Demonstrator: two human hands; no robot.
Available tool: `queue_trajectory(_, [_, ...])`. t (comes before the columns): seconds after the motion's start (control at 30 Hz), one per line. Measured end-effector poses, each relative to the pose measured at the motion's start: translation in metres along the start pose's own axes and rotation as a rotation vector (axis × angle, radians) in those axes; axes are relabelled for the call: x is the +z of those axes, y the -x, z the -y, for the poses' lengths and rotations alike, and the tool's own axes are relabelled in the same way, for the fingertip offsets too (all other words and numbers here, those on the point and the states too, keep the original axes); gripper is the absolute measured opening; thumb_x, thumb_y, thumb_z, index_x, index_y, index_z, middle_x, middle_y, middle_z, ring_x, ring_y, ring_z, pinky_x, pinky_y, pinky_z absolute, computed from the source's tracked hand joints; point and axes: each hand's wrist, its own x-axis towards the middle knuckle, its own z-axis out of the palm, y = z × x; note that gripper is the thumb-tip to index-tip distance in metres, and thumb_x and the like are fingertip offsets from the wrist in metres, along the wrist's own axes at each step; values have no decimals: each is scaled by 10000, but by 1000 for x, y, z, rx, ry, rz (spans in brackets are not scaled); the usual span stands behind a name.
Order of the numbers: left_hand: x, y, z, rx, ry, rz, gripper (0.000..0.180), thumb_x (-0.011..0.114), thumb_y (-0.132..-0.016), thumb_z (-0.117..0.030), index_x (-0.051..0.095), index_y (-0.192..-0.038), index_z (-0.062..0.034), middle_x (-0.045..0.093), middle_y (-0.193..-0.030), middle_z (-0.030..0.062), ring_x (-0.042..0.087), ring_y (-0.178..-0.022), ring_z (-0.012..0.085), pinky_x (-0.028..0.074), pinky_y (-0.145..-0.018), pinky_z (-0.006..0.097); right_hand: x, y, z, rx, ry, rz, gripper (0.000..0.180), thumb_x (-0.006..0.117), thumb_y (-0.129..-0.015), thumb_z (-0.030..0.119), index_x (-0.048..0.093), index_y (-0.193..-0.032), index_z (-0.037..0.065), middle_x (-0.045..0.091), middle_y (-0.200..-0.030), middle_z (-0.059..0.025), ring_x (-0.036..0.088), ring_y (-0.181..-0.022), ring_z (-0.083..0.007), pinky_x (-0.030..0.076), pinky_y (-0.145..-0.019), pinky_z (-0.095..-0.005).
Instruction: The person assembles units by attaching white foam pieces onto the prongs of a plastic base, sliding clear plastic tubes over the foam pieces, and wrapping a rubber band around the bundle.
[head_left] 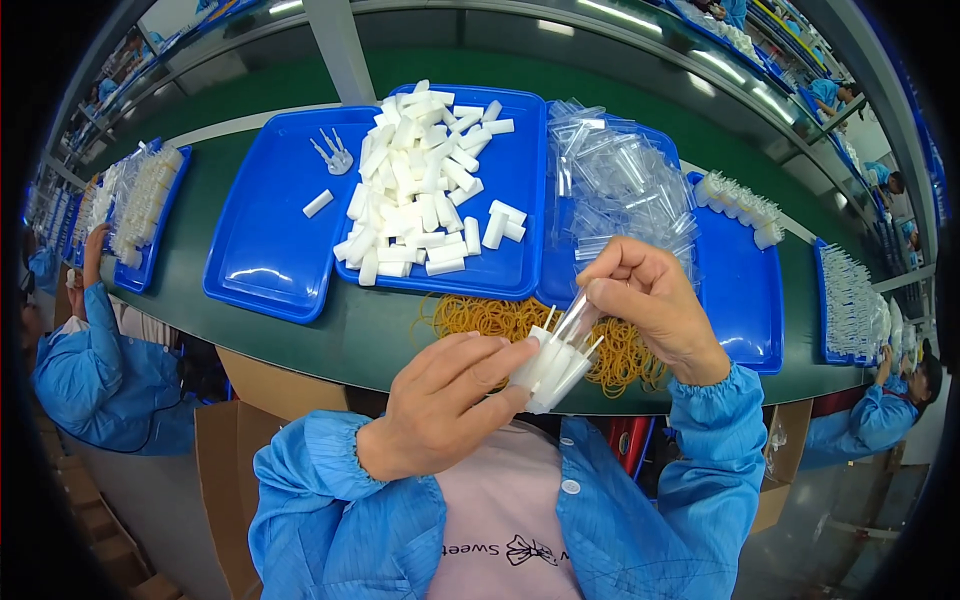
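My left fingers (pixel 500 362) are closed around a small bundle of white plastic pieces (pixel 552 368), held just above the near edge of the desk (pixel 380 335). My right fingers (pixel 612 282) pinch a clear plastic tube (pixel 574 318) that slants down into the top of that bundle, so the tube and the white pieces touch. The left hand (pixel 445 405) sits near and left of the bundle; the right hand (pixel 655 305) is above and right of it.

Just beyond the bundle I see a heap of yellow rubber bands (pixel 490 318) lying on the green desk, partly hidden by my hands. Farther off, a blue tray (pixel 520 160) carries a loose pile of white blocks (pixel 420 190). Left of it, touching, a second blue tray (pixel 265 250) holds a single white block and a small pale pronged part (pixel 335 155). To the right, a heap of clear tubes (pixel 620 185) lies over another blue tray (pixel 745 300), with a row of finished white bundles (pixel 740 205) at its far end.

At far left, a person in a blue coat (pixel 100 370) reaches toward a tray of white parts (pixel 140 205).
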Motion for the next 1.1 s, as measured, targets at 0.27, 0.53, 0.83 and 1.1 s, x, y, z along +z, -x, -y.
queue_trajectory(0.27, [-1, -4, -2, 50, 22, 9, 184, 693, -639, -53, 600, -795, -80, 663, -1119, 115, 619, -939, 279, 522, -762, 401, 6, 8, 5, -29, 84, -43, 111, 625, -857, 48, 596, -941, -19, 649, -833, -83, 658, -772, -134, 537, -725, -262])
queue_trajectory(0.53, [-2, -4, -3, -43, -7, 23, 150, 704, -697, -130, 624, -822, -113, 648, -1114, 32, 598, -1000, 212, 499, -855, 371, 8, 12, 6, -12, 151, -78, 103, 646, -832, 35, 593, -912, -1, 664, -877, -102, 660, -843, -147, 525, -783, -275])
queue_trajectory(0.83, [-6, 6, 1, -13, -43, -147, 218, 733, -674, -114, 696, -889, -130, 668, -839, -4, 636, -810, 178, 525, -783, 357, 21, 24, -10, -271, 306, -170, 107, 673, -790, 55, 636, -877, 2, 658, -981, -128, 595, -1056, -198, 444, -917, -331])
queue_trajectory(1.1, [2, 8, -4, -115, 50, -225, 314, 780, -644, -83, 709, -946, -134, 672, -803, -5, 638, -752, 161, 528, -767, 343, 31, 31, -26, -403, 401, -248, 139, 702, -734, 38, 655, -864, 25, 662, -1001, -134, 570, -1117, -246, 375, -1005, -411])
